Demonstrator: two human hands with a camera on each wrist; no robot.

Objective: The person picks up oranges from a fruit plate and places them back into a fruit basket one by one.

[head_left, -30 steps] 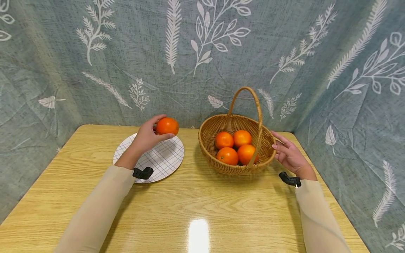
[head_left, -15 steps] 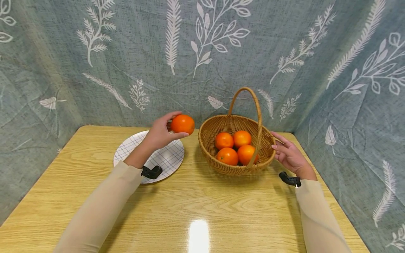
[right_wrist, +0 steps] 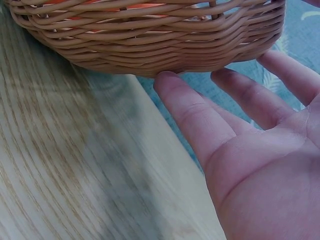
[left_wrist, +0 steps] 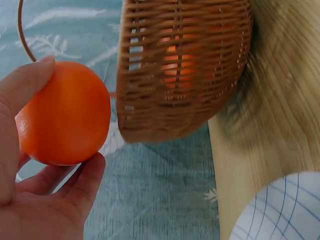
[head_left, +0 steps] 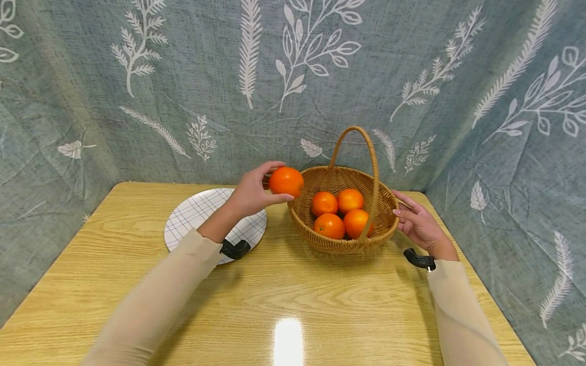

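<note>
My left hand (head_left: 254,194) holds an orange (head_left: 286,182) between the thumb and fingers, level with the left rim of a wicker basket (head_left: 316,243). In the left wrist view the held orange (left_wrist: 70,112) is apart from the basket's woven side (left_wrist: 185,107). Several oranges (head_left: 328,226) lie together inside the basket, under its tall arched handle (head_left: 374,168). At the basket's right side my right hand (head_left: 422,226) touches the wicker with its fingertips, the fingers fairly straight. The right wrist view has these fingers (right_wrist: 187,112) against the basket's lower wall (right_wrist: 165,57).
A white plate (head_left: 185,223) with a blue grid pattern lies on the wooden table (head_left: 320,305), left of the basket and partly behind my left forearm. Patterned grey-blue cloth (head_left: 206,76) hangs behind the table and along its sides.
My left hand has moved right with the orange, from above the plate to the basket's left rim. The right hand and the basket have stayed in place.
</note>
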